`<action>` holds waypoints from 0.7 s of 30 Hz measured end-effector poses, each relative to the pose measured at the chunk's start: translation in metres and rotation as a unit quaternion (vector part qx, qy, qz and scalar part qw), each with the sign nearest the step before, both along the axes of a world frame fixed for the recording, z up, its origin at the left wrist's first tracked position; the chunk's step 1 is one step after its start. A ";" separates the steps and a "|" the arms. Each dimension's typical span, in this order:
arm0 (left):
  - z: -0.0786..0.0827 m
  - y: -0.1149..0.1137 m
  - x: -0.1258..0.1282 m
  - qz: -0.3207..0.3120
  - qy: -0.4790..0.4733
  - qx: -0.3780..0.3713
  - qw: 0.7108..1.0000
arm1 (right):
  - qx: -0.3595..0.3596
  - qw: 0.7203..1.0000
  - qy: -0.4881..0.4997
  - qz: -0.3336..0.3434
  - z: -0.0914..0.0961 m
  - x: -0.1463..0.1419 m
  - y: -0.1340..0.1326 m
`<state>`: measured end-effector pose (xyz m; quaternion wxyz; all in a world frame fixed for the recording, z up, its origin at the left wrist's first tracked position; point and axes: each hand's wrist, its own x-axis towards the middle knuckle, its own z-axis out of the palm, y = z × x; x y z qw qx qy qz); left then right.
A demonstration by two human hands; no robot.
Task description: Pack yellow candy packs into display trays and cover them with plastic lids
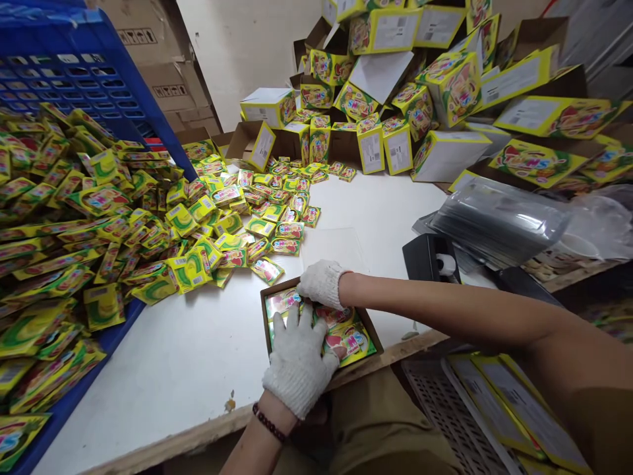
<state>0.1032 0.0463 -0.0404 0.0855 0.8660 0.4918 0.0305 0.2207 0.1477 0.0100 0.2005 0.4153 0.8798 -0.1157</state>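
A shallow open box (374,330) with brown inner walls sits at the table's front edge, holding flat yellow-green packets (349,340) with fruit pictures. My left hand (301,363), in a white knit glove, lies on these packets with its fingers spread. At the box's far side is my right hand (322,284), gloved the same way, its fingers curled down over the rim and packets. Whatever those fingers pinch is hidden. Just beyond the box, a clear plastic sheet (341,245) lies flat on the table.
A blue crate (148,86) heaped with small packets (103,198) stands at left, and packets spill onto the white table (163,349). Printed boxes (395,86) pile up at the back. At right are a black tape dispenser (420,257) and stacked clear plastic covers (504,214).
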 end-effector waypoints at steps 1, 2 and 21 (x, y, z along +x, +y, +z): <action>-0.001 0.000 0.000 0.001 -0.002 0.003 1.000 | 0.015 1.000 -0.012 0.013 0.004 0.002 0.000; -0.002 -0.001 0.000 0.002 -0.005 0.004 1.000 | 0.036 0.999 -0.016 0.024 0.009 0.004 0.000; 0.004 0.004 0.000 -0.003 -0.018 0.021 1.000 | 0.050 0.975 0.066 -0.204 -0.002 0.051 -0.017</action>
